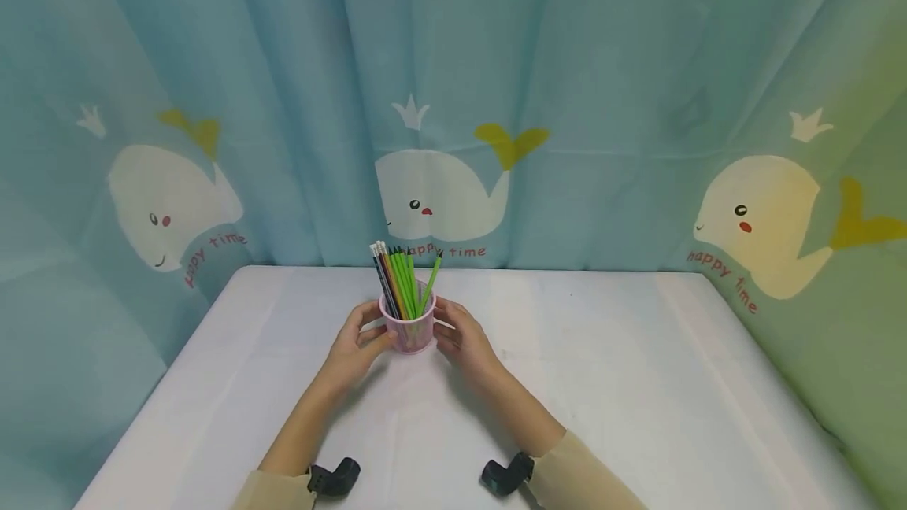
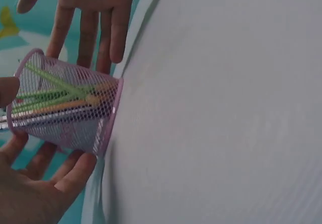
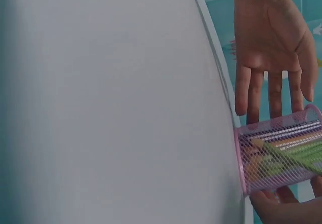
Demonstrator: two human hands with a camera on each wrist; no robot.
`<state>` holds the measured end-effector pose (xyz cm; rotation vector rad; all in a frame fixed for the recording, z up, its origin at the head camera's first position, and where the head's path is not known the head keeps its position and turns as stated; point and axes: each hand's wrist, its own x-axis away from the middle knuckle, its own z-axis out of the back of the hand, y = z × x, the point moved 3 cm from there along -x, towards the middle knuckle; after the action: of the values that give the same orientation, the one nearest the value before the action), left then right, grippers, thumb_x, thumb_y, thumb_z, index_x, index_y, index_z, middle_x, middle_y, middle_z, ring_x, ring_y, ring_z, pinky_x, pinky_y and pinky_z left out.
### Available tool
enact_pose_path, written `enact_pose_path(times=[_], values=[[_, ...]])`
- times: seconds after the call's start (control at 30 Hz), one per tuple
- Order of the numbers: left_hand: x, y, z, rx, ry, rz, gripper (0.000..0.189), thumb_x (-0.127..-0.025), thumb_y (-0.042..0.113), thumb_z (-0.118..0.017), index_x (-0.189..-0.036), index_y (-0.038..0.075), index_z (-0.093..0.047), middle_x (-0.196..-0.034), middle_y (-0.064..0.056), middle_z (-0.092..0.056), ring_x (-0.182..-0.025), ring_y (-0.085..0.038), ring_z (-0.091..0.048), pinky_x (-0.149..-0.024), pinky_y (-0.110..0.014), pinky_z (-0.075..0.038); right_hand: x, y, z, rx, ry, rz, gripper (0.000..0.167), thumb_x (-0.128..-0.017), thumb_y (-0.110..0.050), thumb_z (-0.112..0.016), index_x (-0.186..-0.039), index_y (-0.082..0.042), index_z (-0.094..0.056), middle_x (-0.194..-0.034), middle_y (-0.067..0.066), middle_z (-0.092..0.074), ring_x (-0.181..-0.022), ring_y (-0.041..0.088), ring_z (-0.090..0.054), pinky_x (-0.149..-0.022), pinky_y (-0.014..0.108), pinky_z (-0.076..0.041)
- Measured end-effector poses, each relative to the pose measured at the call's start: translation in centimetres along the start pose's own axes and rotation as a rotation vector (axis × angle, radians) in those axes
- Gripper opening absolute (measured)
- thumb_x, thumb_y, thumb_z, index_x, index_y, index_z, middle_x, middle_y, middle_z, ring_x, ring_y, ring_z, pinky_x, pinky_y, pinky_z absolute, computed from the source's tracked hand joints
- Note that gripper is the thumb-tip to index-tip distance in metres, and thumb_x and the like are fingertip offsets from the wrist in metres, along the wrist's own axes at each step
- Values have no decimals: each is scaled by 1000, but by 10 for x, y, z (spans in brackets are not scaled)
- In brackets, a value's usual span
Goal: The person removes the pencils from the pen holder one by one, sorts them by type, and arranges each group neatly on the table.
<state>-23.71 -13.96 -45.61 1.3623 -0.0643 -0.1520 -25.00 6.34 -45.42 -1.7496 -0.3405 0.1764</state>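
A pink mesh pencil cup [image 1: 409,334] is between my two hands, over the far part of the table. Inside stand several pencils [image 1: 405,282], green ones and darker striped ones with white ends. My left hand [image 1: 354,350] holds the cup from the left, its thumb near the front and its fingers around the side. On the opposite side, my right hand [image 1: 464,337] touches the cup with its fingers. The left wrist view shows the right hand's fingers [image 2: 119,32] straight, its thumb apart from the cup. Through the mesh, pencils [image 3: 287,153] show in the right wrist view.
The white table [image 1: 609,384] spreads out on both sides of the arms. Behind it hangs a blue-green curtain [image 1: 623,101] with printed whales, close along the table's back edge. Each wrist wears a black camera [image 1: 335,478].
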Motion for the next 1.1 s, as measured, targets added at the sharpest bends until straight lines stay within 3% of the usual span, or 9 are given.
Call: enact_pose_path(times=[0.17,0.37,0.57,0.9,1.1], values=[[5,5,-13,-4,-45,2,67,-93,17,-71,-148,11,-33,-151,-19,-38,-134,-43,-47,-108,-53,-46,14,-7,15,49,-67,11,64,-105,-44,-36,-152,-1,-30,-157,26,-31,-147,44,-26,-121,59,-19],[10,9,-26,-2,-131,-17,71,-91,15,-73,-150,12,-33,-148,-21,-40,-132,-43,-49,-105,-49,-50,28,-14,31,76,-87,-7,59,-106,-37,-37,-147,4,-31,-152,30,-35,-142,45,-35,-120,55,-26],[10,16,-39,25,-231,-42,76,-88,14,-76,-151,12,-34,-144,-23,-43,-129,-42,-52,-105,-45,-50,44,-20,55,287,-148,-35,57,-103,-36,-43,-151,-7,-32,-150,22,-44,-141,37,-42,-120,53,-29],[0,23,-53,-11,-287,-52,78,-85,17,-80,-149,7,-38,-146,-21,-46,-132,-42,-50,-109,-52,-45,50,-31,80,372,-188,-8,54,-100,-30,-54,-144,-2,-39,-147,22,-46,-136,37,-45,-115,53,-38],[0,23,-60,32,-286,-58,79,-84,16,-81,-149,7,-37,-147,-21,-45,-133,-42,-49,-107,-49,-47,50,-34,89,455,-263,37,58,-93,-13,-65,-143,-4,-38,-143,22,-50,-133,40,-49,-108,50,-46]])
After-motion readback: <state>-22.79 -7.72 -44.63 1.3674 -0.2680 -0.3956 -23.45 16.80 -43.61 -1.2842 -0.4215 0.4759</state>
